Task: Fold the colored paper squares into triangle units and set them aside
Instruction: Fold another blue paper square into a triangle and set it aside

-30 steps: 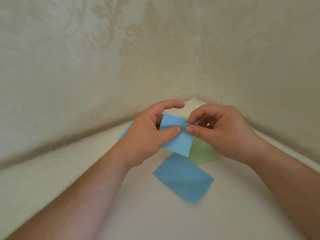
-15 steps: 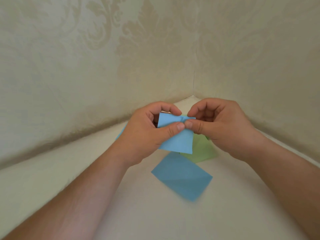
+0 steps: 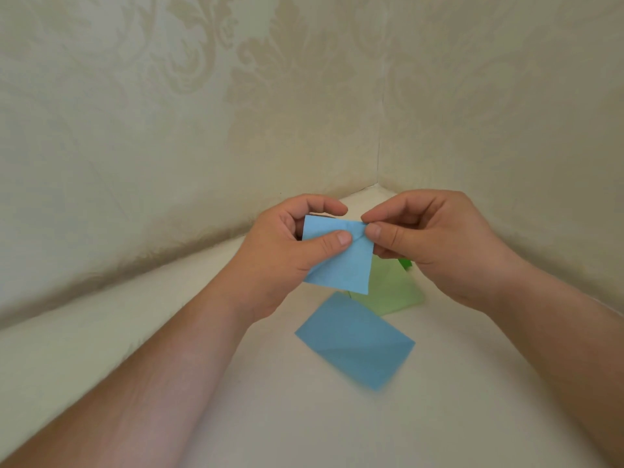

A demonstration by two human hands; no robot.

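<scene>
Slippage is the likely fault: the blue paper [image 3: 337, 258] is being held in the air above the counter [image 3: 202, 417], near its far corner, so uneven pulling could be skewing the crease. Left hand [image 3: 287, 251] is pinching its upper left part, thumb on front, while right hand [image 3: 435, 241] is nipping the top right corner; another blue sheet [image 3: 354, 339] and a green sheet [image 3: 391, 292] are lying below.

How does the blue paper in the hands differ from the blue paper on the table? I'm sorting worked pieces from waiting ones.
The held blue paper is up off the table, pinched by the left hand and the right hand; the lying blue paper rests flat, untouched. The held one looks lighter; the lying one looks darker and shows a diagonal crease. Both are blue and four-sided.
</scene>
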